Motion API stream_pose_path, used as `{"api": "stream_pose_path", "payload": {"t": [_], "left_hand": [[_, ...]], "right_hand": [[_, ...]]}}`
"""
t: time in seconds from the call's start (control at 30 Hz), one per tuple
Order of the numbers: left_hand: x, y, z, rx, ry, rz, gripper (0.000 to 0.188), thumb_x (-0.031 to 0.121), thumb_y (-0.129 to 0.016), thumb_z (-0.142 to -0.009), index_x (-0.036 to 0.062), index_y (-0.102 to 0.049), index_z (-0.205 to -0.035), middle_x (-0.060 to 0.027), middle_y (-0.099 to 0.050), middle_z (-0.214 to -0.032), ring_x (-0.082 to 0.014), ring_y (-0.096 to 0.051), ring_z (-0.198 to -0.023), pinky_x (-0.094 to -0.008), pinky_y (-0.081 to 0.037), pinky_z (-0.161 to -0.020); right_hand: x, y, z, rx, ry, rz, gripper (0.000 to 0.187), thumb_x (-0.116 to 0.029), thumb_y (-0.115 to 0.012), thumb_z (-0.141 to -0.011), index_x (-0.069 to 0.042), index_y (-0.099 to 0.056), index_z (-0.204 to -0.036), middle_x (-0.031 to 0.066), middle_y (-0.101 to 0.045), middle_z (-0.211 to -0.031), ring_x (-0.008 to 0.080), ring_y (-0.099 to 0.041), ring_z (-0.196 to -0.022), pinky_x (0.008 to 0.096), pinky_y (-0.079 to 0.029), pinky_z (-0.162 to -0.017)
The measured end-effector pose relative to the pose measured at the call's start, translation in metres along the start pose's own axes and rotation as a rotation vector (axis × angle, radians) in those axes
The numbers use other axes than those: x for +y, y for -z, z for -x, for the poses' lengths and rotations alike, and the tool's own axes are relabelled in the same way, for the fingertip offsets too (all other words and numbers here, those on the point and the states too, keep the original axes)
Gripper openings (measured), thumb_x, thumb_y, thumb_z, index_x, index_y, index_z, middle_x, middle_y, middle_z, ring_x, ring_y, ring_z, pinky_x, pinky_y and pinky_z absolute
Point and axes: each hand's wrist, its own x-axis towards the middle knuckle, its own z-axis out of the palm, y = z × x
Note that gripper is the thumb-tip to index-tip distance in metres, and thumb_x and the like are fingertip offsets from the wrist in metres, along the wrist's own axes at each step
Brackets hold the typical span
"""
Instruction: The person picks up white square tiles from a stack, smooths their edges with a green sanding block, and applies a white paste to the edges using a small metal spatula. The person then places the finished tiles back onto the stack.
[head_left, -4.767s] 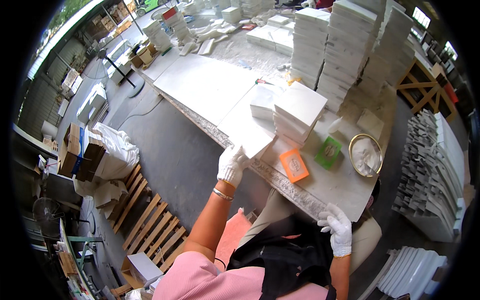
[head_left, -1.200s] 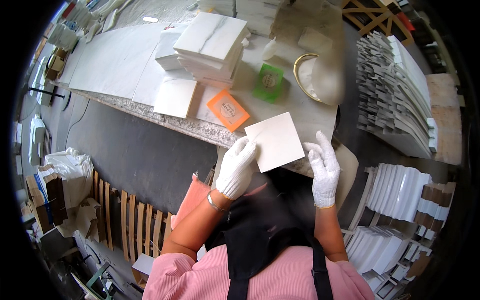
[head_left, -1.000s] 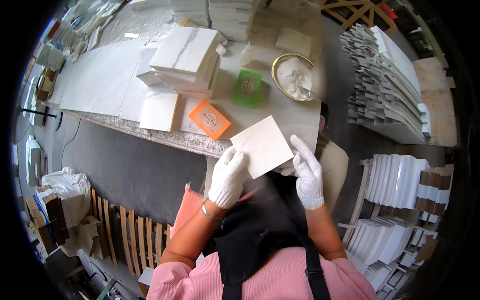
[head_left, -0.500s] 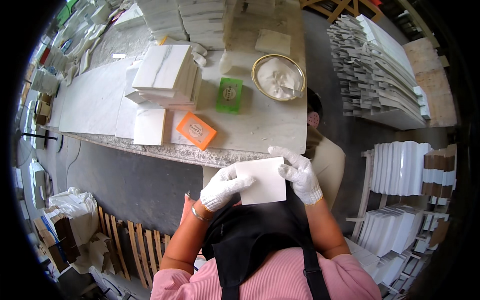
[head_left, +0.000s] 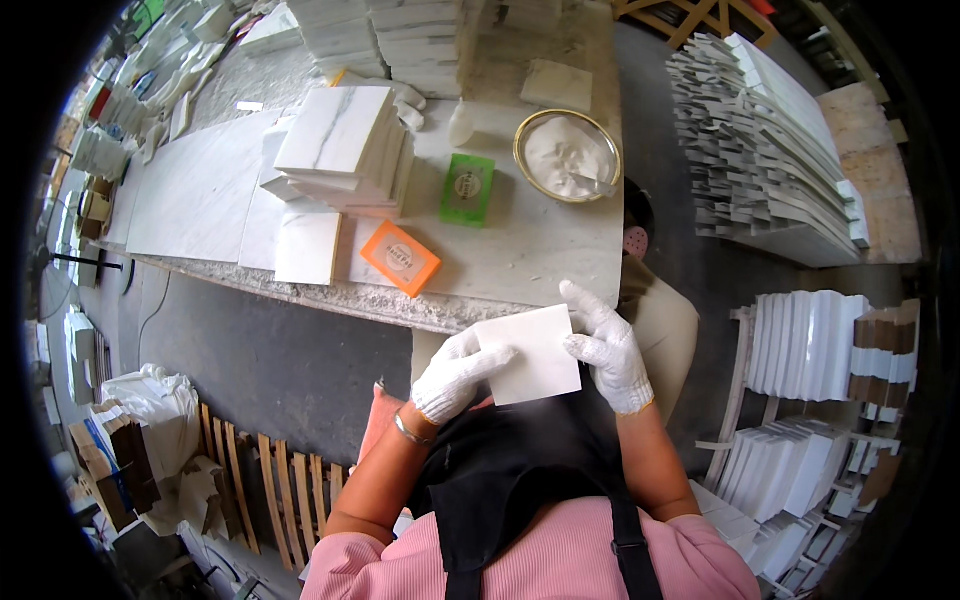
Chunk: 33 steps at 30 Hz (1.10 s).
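Observation:
A white square tile (head_left: 535, 365) is held in front of my black apron, just off the table's near edge, its pale face turned up. My left hand (head_left: 455, 375), in a white knit glove, grips its left side, thumb lying on the face and the other fingers hidden underneath. At the right edge, my gloved right hand (head_left: 612, 355) pinches the tile with the thumb; its index finger points up past the corner. On the table beyond lie an orange hand pad (head_left: 400, 258) and a green hand pad (head_left: 467, 190).
The stone table (head_left: 550, 255) has a rough front edge. On it are a stack of veined marble tiles (head_left: 335, 135), a single tile (head_left: 308, 248), a small white bottle (head_left: 461, 124) and a gold-rimmed bowl (head_left: 522, 170) of white paste. Stacked slabs (head_left: 780, 150) stand at right; wooden slats (head_left: 270, 490) at lower left.
The tile has turned slightly counterclockwise, its right side rising, and both hands have moved with it. The whole view has shifted a little; the pads and bowl lie as before on the table.

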Motion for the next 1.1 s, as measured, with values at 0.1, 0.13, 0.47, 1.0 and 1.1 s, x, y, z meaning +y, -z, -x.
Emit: {"api": "stream_pose_path", "payload": {"t": [0.1,0.13,0.47,1.0,1.1], "left_hand": [[0.000,0.002,0.000,0.003,-0.008,-0.040,0.055,0.019,-0.071,-0.092,-0.0034,-0.052,-0.138,-0.0099,-0.064,-0.128,-0.0177,-0.061,-0.114,-0.0334,-0.047,-0.100],[0.000,0.002,0.001,0.009,-0.011,-0.039,0.055,0.019,-0.071,-0.092,-0.0036,-0.052,-0.138,-0.0100,-0.064,-0.127,-0.0177,-0.061,-0.114,-0.0332,-0.048,-0.100],[-0.003,0.002,-0.003,0.059,-0.080,0.091,0.045,0.018,-0.070,-0.091,-0.0024,-0.057,-0.130,-0.0093,-0.066,-0.120,-0.0167,-0.063,-0.107,-0.0329,-0.048,-0.098],[-0.006,0.006,-0.009,0.124,-0.154,0.163,0.044,0.015,-0.068,-0.092,-0.0044,-0.055,-0.129,-0.0105,-0.064,-0.122,-0.0179,-0.061,-0.111,-0.0332,-0.047,-0.099],[-0.004,0.006,-0.007,0.127,-0.171,0.139,0.045,0.016,-0.068,-0.092,-0.0041,-0.054,-0.130,-0.0107,-0.064,-0.122,-0.0174,-0.061,-0.111,-0.0330,-0.048,-0.099]], "right_hand": [[0.001,-0.004,-0.002,0.018,0.001,0.009,0.066,-0.003,-0.067,-0.085,0.001,-0.045,-0.147,0.0136,-0.064,-0.126,0.0148,-0.061,-0.110,0.0274,-0.046,-0.097],[0.004,-0.003,-0.003,0.020,0.006,0.013,0.065,-0.003,-0.067,-0.085,0.002,-0.045,-0.146,0.0136,-0.064,-0.126,0.0150,-0.060,-0.111,0.0278,-0.046,-0.098],[0.028,0.004,0.012,-0.003,-0.035,-0.133,0.074,-0.002,-0.066,-0.083,0.008,-0.036,-0.149,0.0148,-0.058,-0.134,0.0219,-0.059,-0.118,0.0316,-0.048,-0.099],[0.016,-0.007,0.016,0.037,0.160,0.483,0.086,-0.013,-0.078,-0.081,0.001,-0.033,-0.153,0.0168,-0.041,-0.153,0.0252,-0.037,-0.142,0.0352,-0.027,-0.118],[0.006,-0.008,0.014,0.080,0.064,0.319,0.077,-0.013,-0.074,-0.086,0.000,-0.036,-0.152,0.0163,-0.049,-0.145,0.0220,-0.051,-0.128,0.0330,-0.038,-0.109]]}}
